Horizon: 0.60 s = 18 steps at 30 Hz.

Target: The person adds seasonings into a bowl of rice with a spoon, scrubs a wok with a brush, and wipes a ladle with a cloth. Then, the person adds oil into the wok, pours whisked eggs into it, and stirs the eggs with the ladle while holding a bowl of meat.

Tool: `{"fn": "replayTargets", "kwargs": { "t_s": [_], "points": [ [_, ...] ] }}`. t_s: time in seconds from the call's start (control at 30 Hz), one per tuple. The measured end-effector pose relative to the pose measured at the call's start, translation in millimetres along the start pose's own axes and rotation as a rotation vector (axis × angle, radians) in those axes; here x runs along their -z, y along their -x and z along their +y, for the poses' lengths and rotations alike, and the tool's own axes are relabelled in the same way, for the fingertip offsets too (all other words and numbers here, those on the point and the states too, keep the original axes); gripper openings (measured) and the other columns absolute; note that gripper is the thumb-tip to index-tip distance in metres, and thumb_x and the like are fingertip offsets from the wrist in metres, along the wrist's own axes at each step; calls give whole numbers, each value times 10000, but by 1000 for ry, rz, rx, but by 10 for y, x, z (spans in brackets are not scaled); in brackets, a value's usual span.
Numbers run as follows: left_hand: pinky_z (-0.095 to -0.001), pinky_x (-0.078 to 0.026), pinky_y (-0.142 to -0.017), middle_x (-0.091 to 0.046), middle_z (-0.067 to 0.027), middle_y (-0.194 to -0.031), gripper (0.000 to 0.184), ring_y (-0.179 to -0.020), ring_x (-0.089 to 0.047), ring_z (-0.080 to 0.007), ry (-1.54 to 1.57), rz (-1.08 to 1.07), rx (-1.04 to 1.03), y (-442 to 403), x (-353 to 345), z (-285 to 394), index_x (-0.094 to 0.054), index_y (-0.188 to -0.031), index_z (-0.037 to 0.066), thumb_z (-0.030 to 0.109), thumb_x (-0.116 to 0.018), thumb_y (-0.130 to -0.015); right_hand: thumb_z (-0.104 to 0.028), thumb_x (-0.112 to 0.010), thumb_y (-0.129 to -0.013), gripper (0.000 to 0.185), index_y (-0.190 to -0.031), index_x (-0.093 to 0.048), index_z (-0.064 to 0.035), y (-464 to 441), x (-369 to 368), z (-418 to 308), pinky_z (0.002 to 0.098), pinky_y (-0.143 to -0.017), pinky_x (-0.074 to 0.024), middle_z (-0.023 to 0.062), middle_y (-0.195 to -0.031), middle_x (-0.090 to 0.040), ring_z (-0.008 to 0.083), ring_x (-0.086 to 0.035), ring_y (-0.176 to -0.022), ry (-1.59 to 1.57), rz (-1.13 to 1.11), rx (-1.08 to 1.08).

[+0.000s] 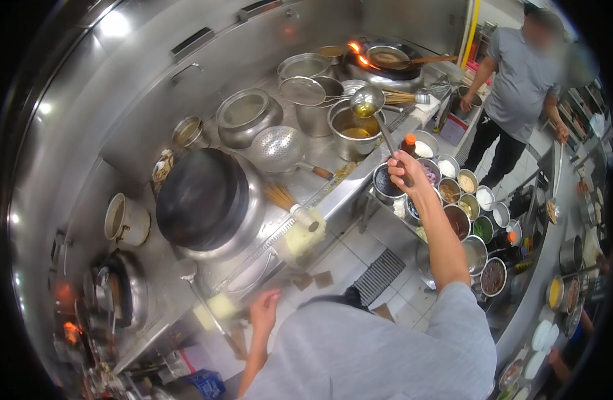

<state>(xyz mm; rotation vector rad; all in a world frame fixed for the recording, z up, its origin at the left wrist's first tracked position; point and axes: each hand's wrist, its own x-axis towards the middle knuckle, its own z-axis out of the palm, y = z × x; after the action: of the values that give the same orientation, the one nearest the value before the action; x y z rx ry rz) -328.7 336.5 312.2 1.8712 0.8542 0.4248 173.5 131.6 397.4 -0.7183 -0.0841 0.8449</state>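
Observation:
My right hand (pixel 405 173) is wrapped round the handle of a metal ladle (pixel 385 130), arm stretched forward. The ladle's bowl holds some yellow oil and hangs over a steel pot (pixel 346 147) of amber oil. Loosely curled, my left hand (pixel 264 308) hangs low by the stove's front edge with nothing seen in it. Near it are a yellowish cloth (pixel 216 311) and a long-handled utensil (pixel 203 293). A dark wok (pixel 203 199) sits on the burner ahead. Beside the wok lie a perforated strainer (pixel 278 148) and a bamboo brush (pixel 290 205).
Flames (pixel 362 57) rise by a second wok (pixel 390 59) at the back. Several seasoning bowls (pixel 467 181) and bottles crowd the right side. A lidded-looking pot (pixel 248 119) stands behind the strainer. Another person (pixel 525 73) stands at the right holding a long ladle (pixel 555 193).

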Motion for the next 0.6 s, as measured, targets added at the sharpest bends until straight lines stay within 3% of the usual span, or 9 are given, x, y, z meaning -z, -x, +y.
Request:
{"fn": "replayTargets", "kwargs": {
  "t_s": [0.1,0.17,0.23,0.33,0.4,0.47,0.53,0.6],
  "points": [
    [-303,-524,-778,-721,-126,-933,169,-867,-697,-194,-78,37,-12,27,2,-150,-697,-1021,31,138,-626,-912,-122,-566,-931,206,-1010,-377,-145,-35,-88,142,235,-317,-347,38,-753,-505,80,-464,-473,27,-6,40],
    [-321,-528,-751,-721,-121,-898,179,-829,-699,-218,-67,35,35,30,76,-207,-699,-1007,39,171,-626,-911,-161,-557,-952,151,-963,-409,-129,-72,-120,245,234,-320,-361,31,-741,-506,80,-451,-454,12,-8,-10],
    [-344,-528,-737,-714,-116,-848,183,-782,-688,-267,-170,47,103,-30,205,-198,-699,-993,40,186,-626,-912,-190,-514,-987,123,-991,-493,-69,-185,13,365,237,-323,-375,10,-713,-481,72,-438,-447,-94,-340,-186],
    [-386,-513,-812,-700,-137,-868,173,-839,-656,-341,-348,77,133,-299,611,34,-694,-984,28,162,-631,-894,-225,-427,-1031,332,-1157,-500,73,89,-772,633,237,-327,-384,20,-773,-455,58,-446,-477,-276,-425,-170],
    [-400,-473,-924,-669,-167,-1051,269,-1003,-617,-341,-355,372,-343,-663,789,-270,-660,-1118,48,142,-653,-866,-225,-382,-1045,412,-1257,-423,126,227,-1185,879,232,-331,-378,52,-850,-441,57,-448,-497,-406,-453,-236],
    [-433,-375,-1060,-553,-191,-1304,450,-1227,-491,-374,-468,404,-393,-1014,1021,-217,-575,-1278,59,132,-660,-842,-206,-383,-1043,408,-1276,-394,128,311,-1568,1159,239,-333,-370,69,-844,-439,60,-459,-501,-492,-449,-323],
    [-486,-337,-1092,-403,-174,-1465,665,-1342,-372,-393,-623,449,-404,-1320,1209,-222,-423,-1423,62,176,-693,-827,-205,-390,-1040,409,-1273,-391,131,332,-1853,1484,236,-335,-371,72,-851,-446,58,-468,-499,-521,-462,-399],
    [-519,-318,-1100,-352,-166,-1500,726,-1380,-321,-388,-729,410,-287,-1488,1271,-277,-372,-1451,61,215,-703,-823,-198,-412,-1033,378,-1241,-425,118,331,-2112,1827,222,-337,-375,56,-843,-455,43,-454,-487,-488,-445,-472]
  ]
}}
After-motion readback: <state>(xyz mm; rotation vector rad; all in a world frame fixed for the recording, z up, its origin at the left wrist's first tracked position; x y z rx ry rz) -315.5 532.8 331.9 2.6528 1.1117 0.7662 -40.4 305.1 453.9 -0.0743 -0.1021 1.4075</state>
